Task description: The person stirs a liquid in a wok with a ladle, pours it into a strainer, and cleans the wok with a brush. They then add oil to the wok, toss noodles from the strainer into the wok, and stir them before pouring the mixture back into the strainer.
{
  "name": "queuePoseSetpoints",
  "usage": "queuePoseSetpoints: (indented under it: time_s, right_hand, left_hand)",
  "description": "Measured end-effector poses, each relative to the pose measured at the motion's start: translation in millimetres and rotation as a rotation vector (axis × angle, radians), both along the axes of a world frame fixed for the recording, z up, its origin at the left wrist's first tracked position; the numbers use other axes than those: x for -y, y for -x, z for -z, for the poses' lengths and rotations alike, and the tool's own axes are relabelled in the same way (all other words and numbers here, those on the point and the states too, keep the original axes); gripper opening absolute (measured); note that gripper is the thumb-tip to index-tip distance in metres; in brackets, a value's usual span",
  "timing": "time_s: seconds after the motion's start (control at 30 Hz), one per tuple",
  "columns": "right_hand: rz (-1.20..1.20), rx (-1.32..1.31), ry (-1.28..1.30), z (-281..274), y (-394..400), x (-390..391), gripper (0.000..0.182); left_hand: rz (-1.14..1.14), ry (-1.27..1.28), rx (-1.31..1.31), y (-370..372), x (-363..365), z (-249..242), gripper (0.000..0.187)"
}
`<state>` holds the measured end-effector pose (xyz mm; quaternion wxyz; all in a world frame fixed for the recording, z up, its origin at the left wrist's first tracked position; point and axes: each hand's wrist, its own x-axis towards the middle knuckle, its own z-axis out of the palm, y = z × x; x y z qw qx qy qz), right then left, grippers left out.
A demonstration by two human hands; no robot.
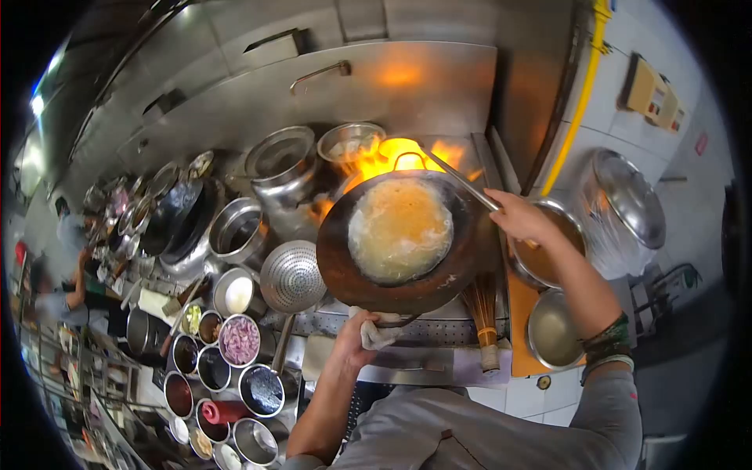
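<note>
A large dark wok (470, 266) is over high orange flames (392, 157), with cloudy, yellowish bubbling liquid (401, 227) in it. My left hand (357, 338) is closed on a pale cloth (379, 334) at the wok's near handle. On the right, my right hand (520, 217) is wrapped round the end of a long metal utensil handle (462, 178). That handle slants over the wok's far right rim; its other end is hidden or lost in the flames' glare.
Left of the wok are a perforated strainer (293, 276), metal pots (237, 229) and a bowl of chopped pink onion (239, 341). A bamboo brush (482, 321) and pans (554, 329) are at right. Another person (72, 305) stands far left.
</note>
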<state>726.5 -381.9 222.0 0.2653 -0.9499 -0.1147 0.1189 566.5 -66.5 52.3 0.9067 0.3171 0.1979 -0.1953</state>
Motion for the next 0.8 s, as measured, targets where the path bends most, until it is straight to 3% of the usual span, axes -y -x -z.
queuePoseSetpoints:
  time_s: [0.17,0.37,0.67,0.73,0.8]
  right_hand:
    - [-0.150,-0.036,0.091,-26.6,2.9,2.9,0.058]
    - [-0.127,-0.091,0.067,-60.8,9.6,-12.1,0.059]
    - [-0.183,-0.064,0.370,-104.7,34.9,-76.6,0.056]
    - [-0.380,0.173,0.388,-90.5,21.4,-71.1,0.055]
    - [-0.369,0.151,0.401,-98.6,26.1,-85.9,0.055]
  left_hand:
    - [-0.075,0.019,-0.075,24.1,-2.5,-20.9,0.034]
    - [-0.117,0.069,-0.137,50.3,-13.2,-17.9,0.037]
    - [-0.113,0.188,-0.058,80.7,-43.0,-0.6,0.042]
    - [-0.120,0.204,-0.051,83.2,-47.2,-1.0,0.042]
    - [-0.136,0.222,-0.043,85.3,-51.7,-0.6,0.043]
